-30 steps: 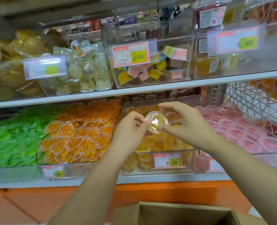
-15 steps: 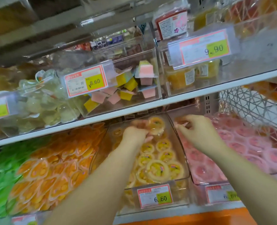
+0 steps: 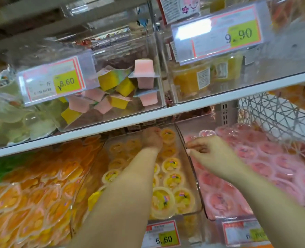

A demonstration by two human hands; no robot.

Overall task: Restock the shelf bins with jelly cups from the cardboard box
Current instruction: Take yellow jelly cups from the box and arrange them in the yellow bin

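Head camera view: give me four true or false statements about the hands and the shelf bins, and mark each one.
1. The left hand reaches to the back of the bin of yellow jelly cups. True.
2. That bin's price tag reads 9.90. False: it reads 6.60.
3. The right hand is by the wall between the yellow cups and the pink ones. True.
4. The bin to the right of the yellow cups holds green cups. False: it holds pink jelly cups.
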